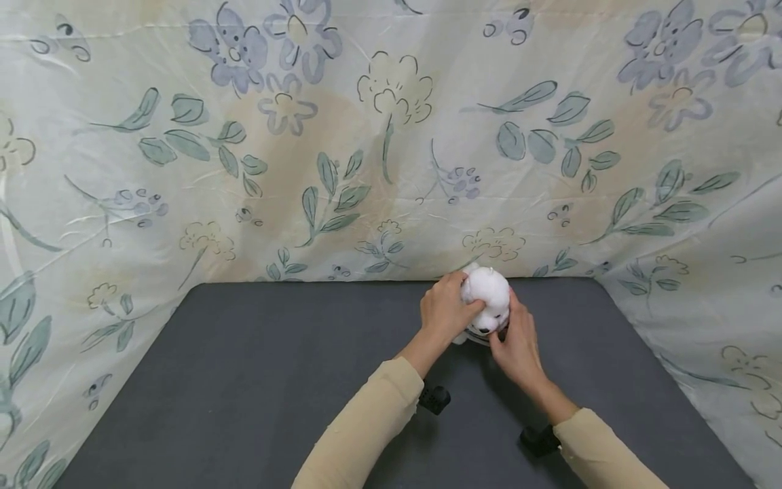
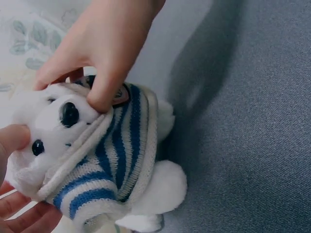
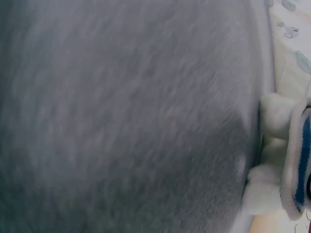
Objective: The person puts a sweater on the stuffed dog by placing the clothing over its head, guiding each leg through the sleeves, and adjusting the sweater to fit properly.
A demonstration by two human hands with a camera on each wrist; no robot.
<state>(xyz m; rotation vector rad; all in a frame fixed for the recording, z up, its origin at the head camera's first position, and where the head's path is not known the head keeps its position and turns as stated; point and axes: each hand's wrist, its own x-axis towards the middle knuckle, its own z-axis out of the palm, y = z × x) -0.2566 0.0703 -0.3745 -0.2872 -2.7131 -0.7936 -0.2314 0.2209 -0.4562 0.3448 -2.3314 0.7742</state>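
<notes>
A white stuffed animal [image 1: 489,286] with a black nose stands near the far edge of the dark grey table, tilted back. It wears a blue-and-white striped knitted sweater [image 2: 127,141]. My left hand [image 1: 444,307] grips its head from the left, thumb on the face beside an eye and fingers behind. From the other side my right hand [image 1: 518,343] holds it at the neck, its thumb [image 2: 104,92] pressing at the sweater's collar by a small patch. In the right wrist view only the white feet [image 3: 265,191] and the striped hem show; the right hand is out of that view.
The grey tabletop [image 1: 244,380] extends to the left and in front. A floral curtain [image 1: 391,204] hangs right behind the table's far edge and along both sides. Black wrist cameras [image 1: 435,399] sit under the beige sleeves [image 1: 366,421].
</notes>
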